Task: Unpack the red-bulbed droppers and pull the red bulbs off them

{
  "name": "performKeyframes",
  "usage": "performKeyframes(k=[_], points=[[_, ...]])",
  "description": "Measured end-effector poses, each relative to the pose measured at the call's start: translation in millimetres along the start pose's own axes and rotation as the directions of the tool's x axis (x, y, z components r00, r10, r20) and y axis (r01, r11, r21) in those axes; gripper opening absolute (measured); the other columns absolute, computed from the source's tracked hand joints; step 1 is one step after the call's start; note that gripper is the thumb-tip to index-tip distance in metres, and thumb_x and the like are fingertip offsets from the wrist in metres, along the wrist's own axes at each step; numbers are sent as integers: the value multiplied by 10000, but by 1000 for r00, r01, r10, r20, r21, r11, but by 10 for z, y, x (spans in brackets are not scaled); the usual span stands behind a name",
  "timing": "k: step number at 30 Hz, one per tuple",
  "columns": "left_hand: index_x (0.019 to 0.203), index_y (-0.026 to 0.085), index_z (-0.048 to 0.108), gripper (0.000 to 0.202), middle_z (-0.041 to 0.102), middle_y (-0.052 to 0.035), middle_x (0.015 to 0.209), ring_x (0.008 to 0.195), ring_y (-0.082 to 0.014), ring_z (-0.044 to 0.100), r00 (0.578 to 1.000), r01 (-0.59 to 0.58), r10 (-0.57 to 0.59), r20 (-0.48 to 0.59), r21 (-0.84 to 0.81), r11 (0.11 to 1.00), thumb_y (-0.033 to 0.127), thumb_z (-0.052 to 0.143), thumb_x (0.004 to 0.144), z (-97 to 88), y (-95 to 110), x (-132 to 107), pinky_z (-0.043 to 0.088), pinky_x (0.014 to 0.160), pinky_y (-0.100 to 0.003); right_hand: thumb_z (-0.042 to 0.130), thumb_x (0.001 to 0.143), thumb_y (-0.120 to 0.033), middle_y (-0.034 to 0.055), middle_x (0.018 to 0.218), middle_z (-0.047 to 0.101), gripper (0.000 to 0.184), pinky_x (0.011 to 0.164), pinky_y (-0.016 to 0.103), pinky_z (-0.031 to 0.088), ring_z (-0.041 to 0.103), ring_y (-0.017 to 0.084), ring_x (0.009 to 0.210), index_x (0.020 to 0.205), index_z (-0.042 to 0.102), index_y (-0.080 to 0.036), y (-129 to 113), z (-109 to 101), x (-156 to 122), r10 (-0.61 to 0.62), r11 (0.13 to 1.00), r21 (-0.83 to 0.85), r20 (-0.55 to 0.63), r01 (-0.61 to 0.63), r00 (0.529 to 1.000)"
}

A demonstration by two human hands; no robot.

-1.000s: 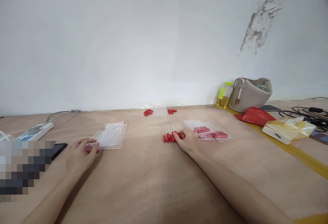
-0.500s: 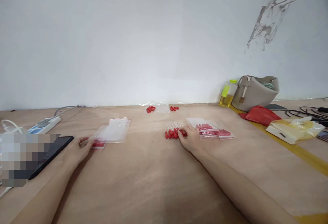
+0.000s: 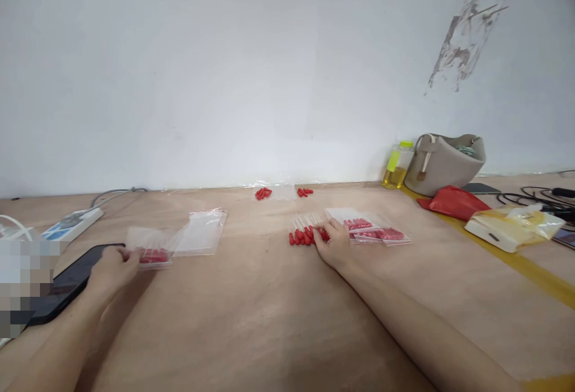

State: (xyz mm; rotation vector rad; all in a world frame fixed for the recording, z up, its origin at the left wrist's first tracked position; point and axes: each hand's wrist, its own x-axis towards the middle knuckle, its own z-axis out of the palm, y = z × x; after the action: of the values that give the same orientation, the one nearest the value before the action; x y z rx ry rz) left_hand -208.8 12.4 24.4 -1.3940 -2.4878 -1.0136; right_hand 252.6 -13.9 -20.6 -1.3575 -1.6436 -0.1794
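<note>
My left hand (image 3: pixel 112 266) pinches the end of a small clear zip bag with red-capped droppers (image 3: pixel 150 252) inside, lying on the brown table left of a stack of empty zip bags (image 3: pixel 202 231). My right hand (image 3: pixel 333 242) rests, fingers curled, on a row of loose red-bulbed droppers (image 3: pixel 302 233) at mid table. Just right of that hand lie filled bags of red droppers (image 3: pixel 375 231).
A black phone (image 3: pixel 67 281) and a white power strip (image 3: pixel 72 223) lie at the left. More red droppers on clear plastic (image 3: pixel 281 191) sit by the wall. At the right stand a yellow bottle (image 3: pixel 396 166), a grey handbag (image 3: pixel 447 161), a red pouch (image 3: pixel 451 202), a yellow-white packet (image 3: pixel 512 224) and cables.
My left hand has dragged the filled bag leftward, away from the stack of empty bags and toward the phone. My right hand has stayed on the loose droppers.
</note>
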Motion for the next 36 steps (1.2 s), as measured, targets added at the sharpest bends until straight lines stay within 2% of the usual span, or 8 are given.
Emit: performKeyframes(k=[7,13,20,25,28,29,33,36], points=[[1061,227,520,328,547,34,695,617,-138,515,944,-211,179,-277,-89,973,199,483,736,-180,401,-306,443,668,-292,501,774,-210,14,744,577,122,711,298,274,527,139,701,788,620,-186,-9,-3,-7,-55,998,2,-13,55,998],[915,173,606,274,634,-41,974,846,-176,600,940,30,253,228,-795,605,350,514,727,223,844,-911,459,808,-325,502,770,-196,2,716,587,106,716,281,285,527,126,693,777,608,-189,-225,-12,-103,-58,991,128,60,50,997],[1028,159,596,421,579,-84,1150,1104,-228,490,717,341,432,547,-816,467,389,621,675,367,1489,-1834,321,986,-368,515,784,-304,-25,681,627,189,724,293,261,513,142,731,643,613,-226,-728,-61,-318,18,993,104,369,-60,929],[1234,206,446,580,609,-74,1070,896,-144,578,433,524,531,728,-683,509,368,613,703,141,1548,-2111,448,748,-243,452,814,-456,-29,750,668,325,740,328,256,537,167,782,647,649,-258,-815,-111,-316,188,970,41,496,-239,848],[1350,211,255,702,640,-7,704,516,-98,522,162,272,576,801,-598,754,403,564,750,10,1475,-2092,392,493,-210,529,756,-448,-23,712,676,259,757,346,264,564,164,745,651,664,-254,-780,-104,-272,278,937,24,556,-349,783],[1337,202,291,659,614,11,625,470,-97,490,134,126,604,786,-618,776,417,539,766,-6,1461,-2051,370,467,-210,555,735,-437,-21,700,677,230,760,351,268,571,162,726,654,669,-254,-768,-96,-259,300,926,19,570,-378,765],[1103,217,570,357,629,-49,867,783,-170,571,291,-488,850,439,-696,527,402,454,821,110,1484,-1746,439,701,-286,600,693,-404,-25,663,671,166,761,360,283,581,163,682,645,676,-265,-740,-42,-245,321,909,38,571,-415,756],[1234,232,465,492,460,-98,1264,1166,-251,399,220,-717,929,296,-597,360,435,504,788,294,1502,-1521,325,962,-396,615,675,-397,-29,658,664,141,753,353,289,579,160,670,674,679,-272,-737,2,-267,277,913,101,560,-396,781]])
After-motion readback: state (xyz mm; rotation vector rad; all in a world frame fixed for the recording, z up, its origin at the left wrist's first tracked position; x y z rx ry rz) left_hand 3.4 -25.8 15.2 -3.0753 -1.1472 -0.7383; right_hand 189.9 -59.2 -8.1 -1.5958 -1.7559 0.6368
